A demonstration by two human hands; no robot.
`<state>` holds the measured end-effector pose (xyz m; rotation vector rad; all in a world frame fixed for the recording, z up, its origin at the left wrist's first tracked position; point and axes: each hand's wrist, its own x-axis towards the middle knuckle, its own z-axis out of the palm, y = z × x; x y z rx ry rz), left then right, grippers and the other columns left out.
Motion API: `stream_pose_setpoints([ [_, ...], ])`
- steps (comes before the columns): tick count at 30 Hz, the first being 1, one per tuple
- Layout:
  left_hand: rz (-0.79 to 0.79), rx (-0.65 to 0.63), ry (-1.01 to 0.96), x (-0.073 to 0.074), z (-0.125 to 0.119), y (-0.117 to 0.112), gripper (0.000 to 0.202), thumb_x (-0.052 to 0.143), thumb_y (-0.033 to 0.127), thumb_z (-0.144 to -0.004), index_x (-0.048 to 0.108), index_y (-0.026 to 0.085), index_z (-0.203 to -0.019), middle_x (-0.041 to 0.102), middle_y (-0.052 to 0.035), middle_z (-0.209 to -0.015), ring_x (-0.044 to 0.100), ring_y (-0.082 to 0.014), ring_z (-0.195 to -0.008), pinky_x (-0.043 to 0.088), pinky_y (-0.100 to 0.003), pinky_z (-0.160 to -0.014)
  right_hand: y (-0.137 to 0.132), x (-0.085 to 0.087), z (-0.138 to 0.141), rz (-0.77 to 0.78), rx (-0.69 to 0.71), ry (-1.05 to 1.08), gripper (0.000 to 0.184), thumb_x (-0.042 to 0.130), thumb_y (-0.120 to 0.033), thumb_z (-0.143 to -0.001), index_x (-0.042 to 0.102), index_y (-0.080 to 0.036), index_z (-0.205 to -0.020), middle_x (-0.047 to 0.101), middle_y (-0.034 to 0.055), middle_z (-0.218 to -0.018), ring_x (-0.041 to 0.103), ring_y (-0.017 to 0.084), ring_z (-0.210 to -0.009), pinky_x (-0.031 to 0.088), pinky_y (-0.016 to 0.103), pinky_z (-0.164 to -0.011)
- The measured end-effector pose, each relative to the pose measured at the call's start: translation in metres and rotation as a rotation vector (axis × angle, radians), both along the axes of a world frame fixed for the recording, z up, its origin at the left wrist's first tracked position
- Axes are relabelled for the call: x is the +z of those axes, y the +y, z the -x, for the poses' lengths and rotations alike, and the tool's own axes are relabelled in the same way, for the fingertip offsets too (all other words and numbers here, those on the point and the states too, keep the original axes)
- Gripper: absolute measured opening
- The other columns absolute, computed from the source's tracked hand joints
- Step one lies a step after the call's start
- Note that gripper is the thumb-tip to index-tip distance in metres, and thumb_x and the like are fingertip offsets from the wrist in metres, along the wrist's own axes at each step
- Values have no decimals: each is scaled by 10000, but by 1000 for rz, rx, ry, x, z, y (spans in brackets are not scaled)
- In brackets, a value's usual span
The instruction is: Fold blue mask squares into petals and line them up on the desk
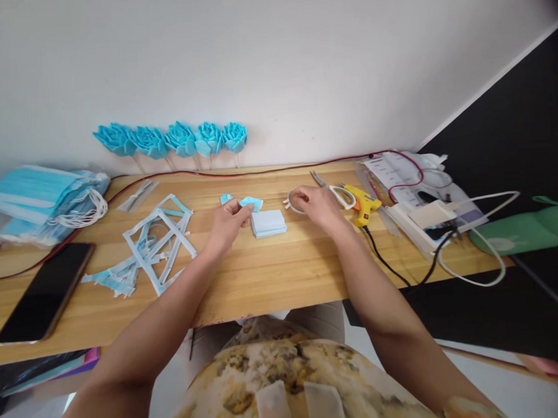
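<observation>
Between the fingertips of my left hand (229, 224) is a small folded piece of light-blue mask fabric (252, 203). Just left of it, another small blue folded piece (225, 198) lies on the table, partly behind the fingers. A neat stack of white and pale-blue cut squares (268, 223) sits between my hands. My right hand (317, 205) is closed, its fingers curled over the rim of a thin ring that looks like a roll of tape (302, 211). Small pale tabs (287, 203) stick out at the ring's left side. The right fingertips are partly hidden.
Scissors (343, 197) and a yellow glue gun (362, 205) lie right of my right hand, near a power strip (415, 229) and cables. Mask scraps (155, 242), a phone (45, 292) and blue masks (36, 192) are left. Several blue fabric flowers (180, 139) lean against the wall.
</observation>
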<state>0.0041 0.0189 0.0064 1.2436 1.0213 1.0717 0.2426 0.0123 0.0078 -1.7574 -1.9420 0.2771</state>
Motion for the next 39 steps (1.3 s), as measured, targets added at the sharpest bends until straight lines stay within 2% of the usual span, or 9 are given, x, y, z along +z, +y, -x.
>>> stream_pose_setpoints([
  [6,12,-3,5,-2,1,1,280,670,388,-697,507,168,-639,485,39,-573,423,-85,-535,327,-226,-541,-4,2,4,48,51,-128,153,510,-176,-866,660,-200,-883,711,32,-894,635,170,-797,403,257,-665],
  [12,21,-17,2,-1,0,1,274,664,378,-712,507,169,-632,495,33,-573,421,-85,-535,330,-229,-546,-9,-1,18,18,43,-368,262,516,-82,-821,606,-203,-1035,653,81,-1071,590,233,-1000,394,287,-679],
  [20,28,-21,-3,-2,0,1,269,668,380,-708,517,169,-638,496,34,-573,421,-83,-532,327,-228,-539,-9,-4,29,19,-34,-464,179,475,-153,-892,634,-180,-970,664,101,-1021,599,246,-967,373,315,-656],
  [27,39,-7,-11,-1,0,2,275,670,382,-689,503,175,-623,489,37,-564,421,-83,-523,332,-231,-534,-9,-2,28,26,-46,-430,248,423,-189,-932,670,-191,-955,687,87,-997,620,229,-903,341,304,-615],
  [31,44,-7,-19,0,0,1,260,673,364,-698,514,171,-626,493,36,-560,413,-82,-526,329,-232,-539,-6,-5,23,38,-62,-396,225,434,-190,-919,658,-179,-909,694,97,-935,619,223,-847,336,294,-619],
  [39,48,-36,-13,1,1,1,258,667,358,-715,518,163,-636,493,34,-556,406,-77,-518,311,-227,-525,4,-13,6,26,-156,-69,138,524,-228,-865,657,-193,-878,716,54,-826,634,206,-746,392,287,-629],
])
